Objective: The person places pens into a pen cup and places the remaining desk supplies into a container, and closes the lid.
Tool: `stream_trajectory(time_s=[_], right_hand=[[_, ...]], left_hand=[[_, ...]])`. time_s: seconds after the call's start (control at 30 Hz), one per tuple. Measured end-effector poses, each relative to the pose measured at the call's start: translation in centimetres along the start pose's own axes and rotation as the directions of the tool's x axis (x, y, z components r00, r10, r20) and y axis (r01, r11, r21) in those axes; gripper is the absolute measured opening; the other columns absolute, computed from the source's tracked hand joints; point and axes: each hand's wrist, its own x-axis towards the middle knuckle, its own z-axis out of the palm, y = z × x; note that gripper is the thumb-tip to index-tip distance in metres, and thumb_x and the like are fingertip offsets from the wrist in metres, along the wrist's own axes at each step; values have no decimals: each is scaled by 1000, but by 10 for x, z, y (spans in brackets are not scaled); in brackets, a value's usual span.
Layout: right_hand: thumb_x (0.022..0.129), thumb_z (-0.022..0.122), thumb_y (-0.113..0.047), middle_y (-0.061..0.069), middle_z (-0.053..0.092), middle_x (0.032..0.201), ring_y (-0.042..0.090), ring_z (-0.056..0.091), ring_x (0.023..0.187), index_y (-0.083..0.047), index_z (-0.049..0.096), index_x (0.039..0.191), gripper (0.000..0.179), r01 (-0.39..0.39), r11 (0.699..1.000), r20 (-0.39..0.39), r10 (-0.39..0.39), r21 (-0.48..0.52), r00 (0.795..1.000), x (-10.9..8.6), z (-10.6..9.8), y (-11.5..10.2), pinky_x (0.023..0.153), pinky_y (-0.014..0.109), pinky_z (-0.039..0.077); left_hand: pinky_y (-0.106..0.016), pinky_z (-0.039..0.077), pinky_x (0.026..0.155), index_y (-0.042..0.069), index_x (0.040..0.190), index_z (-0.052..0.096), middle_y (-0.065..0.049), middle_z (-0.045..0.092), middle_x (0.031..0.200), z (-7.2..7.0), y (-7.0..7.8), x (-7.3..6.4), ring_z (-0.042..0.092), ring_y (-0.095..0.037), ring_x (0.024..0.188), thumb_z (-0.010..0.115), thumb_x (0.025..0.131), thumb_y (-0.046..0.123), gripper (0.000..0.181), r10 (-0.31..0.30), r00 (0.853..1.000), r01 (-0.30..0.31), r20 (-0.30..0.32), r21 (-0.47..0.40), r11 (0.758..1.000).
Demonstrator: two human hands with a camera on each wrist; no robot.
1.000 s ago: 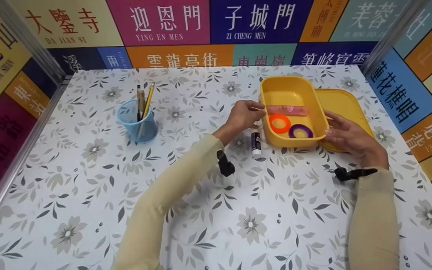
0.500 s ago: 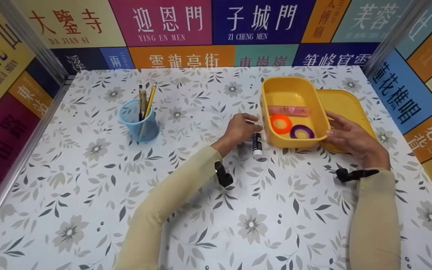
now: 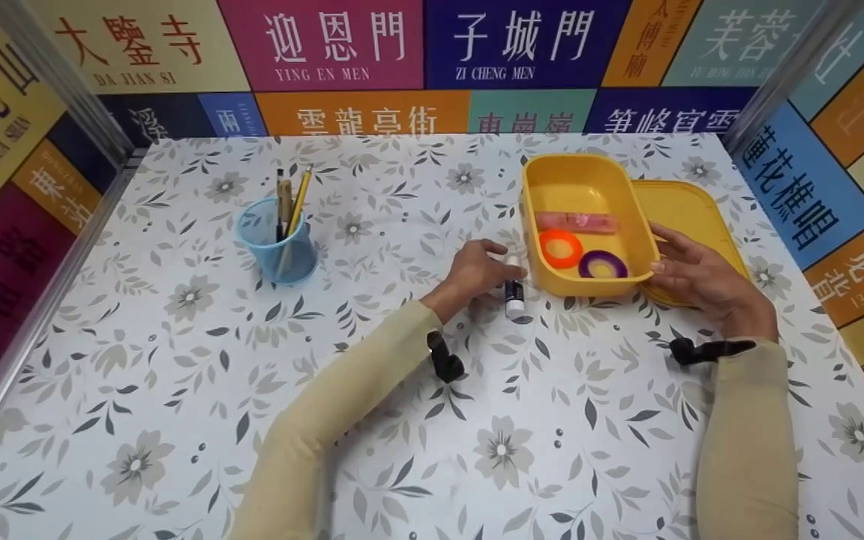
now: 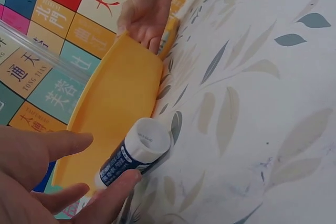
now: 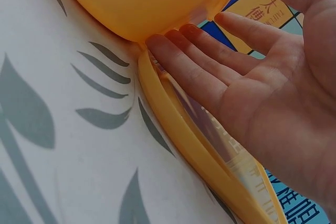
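A glue stick [image 3: 514, 297] with a white cap and dark blue label lies on the table, left of the yellow box [image 3: 589, 286]. My left hand [image 3: 474, 271] reaches over its far end; in the left wrist view the fingers [image 4: 113, 195] spread around the glue stick, one fingertip right at its side and the thumb apart from it. On the box's right side rests my right hand [image 3: 709, 281], its fingers [image 5: 184, 66] extended against the lower wall. Inside the box are an orange ring [image 3: 560, 248], a purple ring [image 3: 602, 264] and a pink translucent tube-like item [image 3: 577, 222].
A yellow lid [image 3: 691, 210] lies partly under the box's right side. At the left stands a light blue cup [image 3: 282, 255] holding a pencil [image 3: 301, 196] and other slim tools. Printed panels [image 3: 334, 45] border the table at the back and sides.
My left hand has left the box's left rim and come down nearer, to the glue stick's far end. The right hand has stayed at the box's side.
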Motion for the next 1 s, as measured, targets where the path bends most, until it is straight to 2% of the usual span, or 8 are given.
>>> stream_trajectory(time_s=[0.13, 0.2, 0.33, 0.5, 0.73, 0.83, 1.0], right_hand=[[102, 51, -1, 6, 25, 166, 15, 64, 124, -25, 26, 160, 67, -10, 1000, 1, 10, -4, 1000, 0, 1, -2, 101, 29, 53], [102, 52, -2, 6, 24, 167, 14, 63, 125, -26, 27, 159, 67, -21, 1000, -6, 21, -7, 1000, 0, 2, -3, 102, 29, 53], [102, 53, -4, 2, 22, 168, 13, 62, 127, -30, 28, 159, 68, -46, 999, -18, 46, -13, 999, 0, 3, -5, 103, 28, 52], [102, 53, -4, 0, 20, 169, 11, 61, 127, -32, 27, 159, 68, -59, 998, -20, 59, -18, 998, -1, 3, -7, 104, 27, 51], [102, 52, -3, 3, 22, 168, 13, 62, 126, -30, 27, 159, 68, -45, 999, -18, 45, -3, 999, -1, 2, -4, 103, 28, 52], [101, 52, 0, 7, 23, 167, 15, 63, 126, -27, 27, 159, 69, -27, 999, -14, 27, 24, 1000, -1, 2, -2, 102, 29, 53], [100, 53, 1, 7, 21, 167, 15, 63, 126, -28, 27, 159, 71, -30, 999, -14, 31, 37, 999, -1, 2, -3, 102, 29, 53]], left_hand=[[-32, 62, 63, 9, 128, 63, -7, 70, 101, 3, -2, 0, 64, -14, 76, 85, 81, 25, 55, -20, 1000, 20, -12, 20, 1000], [-28, 59, 62, 8, 128, 63, -7, 69, 105, 4, -2, 0, 62, -13, 78, 85, 80, 25, 56, -4, 1000, 5, -28, 37, 999], [-27, 58, 61, 6, 127, 63, -9, 70, 109, 6, -2, -1, 64, -15, 78, 87, 77, 24, 58, 28, 998, -26, -49, 56, 998], [-22, 56, 68, 5, 124, 65, -10, 70, 111, 7, -4, 0, 63, -15, 82, 88, 76, 21, 56, 54, 997, -49, -63, 75, 996], [-31, 62, 59, 7, 128, 65, -12, 68, 116, 6, -5, 4, 70, -20, 77, 86, 77, 13, 55, 11, 1000, -11, -25, 30, 1000], [-23, 58, 65, 8, 128, 65, -9, 67, 118, 6, -5, 5, 65, -14, 80, 83, 80, 15, 52, 8, 1000, -7, -15, 60, 998], [-20, 51, 71, 8, 128, 64, -8, 69, 113, 3, -6, 6, 63, -12, 81, 80, 83, 15, 48, 5, 1000, -5, 0, 38, 999]])
